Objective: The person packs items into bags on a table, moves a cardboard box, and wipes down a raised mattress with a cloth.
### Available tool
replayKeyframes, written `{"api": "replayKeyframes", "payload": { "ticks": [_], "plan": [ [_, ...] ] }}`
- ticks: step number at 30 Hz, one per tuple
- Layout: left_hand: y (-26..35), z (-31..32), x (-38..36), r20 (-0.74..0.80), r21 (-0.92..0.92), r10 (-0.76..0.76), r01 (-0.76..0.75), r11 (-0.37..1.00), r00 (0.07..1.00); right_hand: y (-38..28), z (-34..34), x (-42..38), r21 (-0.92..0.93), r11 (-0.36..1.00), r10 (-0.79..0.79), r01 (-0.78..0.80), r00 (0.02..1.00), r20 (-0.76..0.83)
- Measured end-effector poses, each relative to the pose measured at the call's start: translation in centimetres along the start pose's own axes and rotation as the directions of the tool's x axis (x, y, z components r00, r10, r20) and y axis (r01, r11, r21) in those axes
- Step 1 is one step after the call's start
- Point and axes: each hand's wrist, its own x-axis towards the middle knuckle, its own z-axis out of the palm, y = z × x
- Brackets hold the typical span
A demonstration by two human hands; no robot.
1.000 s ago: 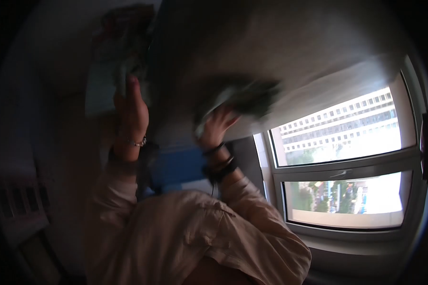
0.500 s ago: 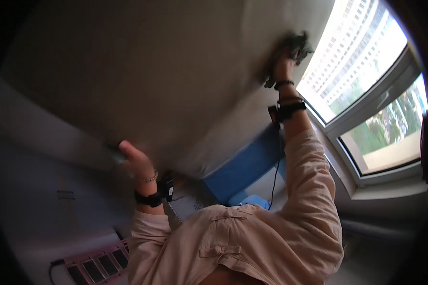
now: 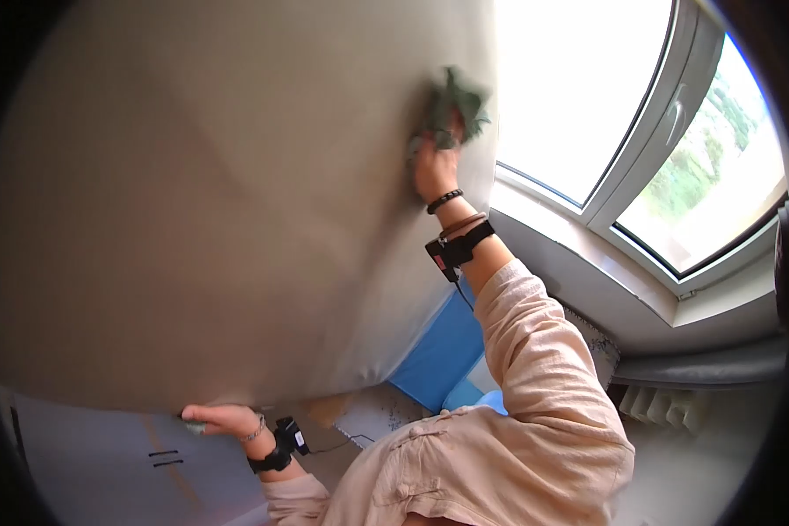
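Observation:
A large beige, smooth-covered padded panel [image 3: 237,219] fills the upper left. Against its right part, near the window, my right hand [image 3: 437,167] presses a crumpled dark green cloth [image 3: 458,105], with fingers closed into it. My left hand [image 3: 223,420] is at the panel's lower edge, thumb lying along it. A small pale green bit of cloth [image 3: 195,428] shows under the left fingers, most of it hidden. Both wrists wear black straps with small boxes.
A white-framed window [image 3: 605,210] with a handle and sill stands at the right. Below the panel are a blue box-like object [image 3: 438,351] and a speckled board [image 3: 377,416]. A grey-white surface with dark handles [image 3: 165,458] lies lower left. Cables hang from the wrist boxes.
My right hand and its cloth now appear farther left and lower. The left hand appears lower, at the panel's bottom edge. The view has shifted, and the panel looks brighter.

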Motion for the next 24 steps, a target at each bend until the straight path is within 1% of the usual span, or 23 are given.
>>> {"api": "replayKeyframes", "payload": {
  "ticks": [1, 2, 4, 5, 6, 7, 8, 9, 10, 11, 12, 13, 14, 15, 16, 17, 18, 19, 20, 21, 22, 23, 24],
  "plan": [
    [0.0, 0.4, 0.0, -0.028, -0.029, 0.004, -0.005, 1.0, 1.0, 6.5, 1.0, -0.1, 0.004, 0.989, 0.147, -0.148, 0.986, 0.078],
    [-0.6, 0.1, 0.1, -0.035, 0.036, 0.008, -0.007, 0.999, 0.999, 9.4, 1.6, -0.8, 0.035, 0.869, 0.49, -0.493, 0.868, 0.077],
    [0.2, 0.2, 0.0, 0.007, 0.011, -0.033, 0.033, 0.999, 0.999, -0.1, -2.1, 2.9, -0.158, 0.857, 0.515, -0.49, 0.815, 0.268],
    [1.4, 1.2, -0.5, -0.06, 0.012, -0.107, 0.108, 0.994, 0.992, -5.0, -4.0, 4.8, -0.248, 0.854, 0.519, -0.457, 0.776, 0.359],
    [0.0, 0.3, 0.0, 0.003, 0.001, -0.064, 0.064, 0.998, 0.998, -5.4, -4.0, 4.7, -0.281, 0.904, 0.416, -0.323, 0.818, 0.397],
    [-0.6, -0.5, 0.2, -0.013, 0.044, -0.072, 0.073, 0.996, 0.997, -4.8, -3.3, 5.6, -0.282, 0.949, 0.244, -0.138, 0.89, 0.386],
    [-1.0, -0.9, 0.4, -0.029, 0.086, -0.079, 0.082, 0.993, 0.996, -3.6, -2.0, 6.8, -0.283, 0.956, 0.015, 0.08, 0.948, 0.317],
    [-0.9, -0.8, 0.7, -0.026, 0.092, -0.074, 0.076, 0.993, 0.997, -2.6, -0.5, 9.3, -0.311, 0.913, -0.198, 0.263, 0.954, 0.224],
    [-0.8, -0.6, 0.6, -0.048, 0.083, -0.099, 0.102, 0.991, 0.994, -1.9, 0.6, 12.5, -0.356, 0.858, -0.347, 0.371, 0.929, 0.13],
    [-0.6, -0.3, 0.3, -0.072, 0.073, -0.122, 0.128, 0.989, 0.99, -1.4, 1.4, 15.7, -0.371, 0.839, -0.407, 0.398, 0.912, 0.06],
    [0.3, 0.4, -0.2, -0.078, 0.082, -0.117, 0.124, 0.989, 0.99, -1.0, 1.9, 18.4, -0.333, 0.86, -0.408, 0.387, 0.913, 0.01],
    [1.9, 1.4, -0.7, -0.11, 0.083, -0.136, 0.145, 0.986, 0.985, -0.4, 1.4, 19.6, -0.166, 0.932, -0.32, 0.321, 0.947, 0.036],
    [2.9, 1.8, -1.1, -0.14, 0.087, -0.151, 0.164, 0.983, 0.979, 0.1, 0.9, 20.9, -0.002, 0.973, -0.229, 0.229, 0.972, 0.062],
    [2.3, 1.2, -0.9, -0.145, 0.099, -0.142, 0.157, 0.983, 0.979, 2.3, 1.7, 20.9, 0.098, 0.976, -0.2, 0.196, 0.979, 0.028],
    [0.9, 0.1, -0.2, -0.149, 0.087, -0.181, 0.195, 0.977, 0.972, 5.3, 2.5, 20.3, 0.11, 0.965, -0.232, 0.237, 0.971, -0.051],
    [-0.1, -0.8, 0.5, -0.149, 0.076, -0.217, 0.23, 0.97, 0.965, 10.9, 3.3, 19.0, -0.231, 0.929, -0.281, 0.289, 0.957, 0.067],
    [-0.6, -1.3, 0.9, -0.15, 0.082, -0.207, 0.221, 0.972, 0.967, 12.3, 1.0, 16.9, -0.36, 0.921, -0.029, 0.152, 0.945, 0.326],
    [-1.1, -1.6, 1.2, -0.128, 0.099, -0.179, 0.192, 0.976, 0.975, 17.1, 1.4, 13.6, -0.383, 0.895, -0.154, 0.23, 0.963, 0.219],
    [-1.1, -1.7, 1.1, -0.107, 0.111, -0.153, 0.165, 0.98, 0.982, 20.6, 1.0, 9.8, -0.425, 0.897, -0.011, 0.123, 0.966, 0.257],
    [-0.6, -1.4, 0.9, -0.112, 0.107, -0.153, 0.165, 0.981, 0.982, 24.9, 1.5, 5.7, 0.025, 0.975, 0.213, -0.221, 0.961, 0.177],
    [0.1, -0.8, 0.7, -0.15, 0.163, -0.195, 0.218, 0.962, 0.969, 26.6, 1.6, 1.7, 0.031, 0.976, 0.207, -0.216, 0.962, 0.176],
    [0.8, -0.5, 0.5, -0.188, 0.221, -0.232, 0.272, 0.937, 0.954, 27.4, 1.2, -2.4, 0.038, 0.876, 0.466, -0.482, 0.863, 0.194],
    [1.2, -0.5, 0.3, -0.189, 0.221, -0.228, 0.267, 0.938, 0.955, 26.6, 0.9, -4.0, 0.04, 0.703, 0.688, -0.71, 0.693, 0.215]
  ]
}}
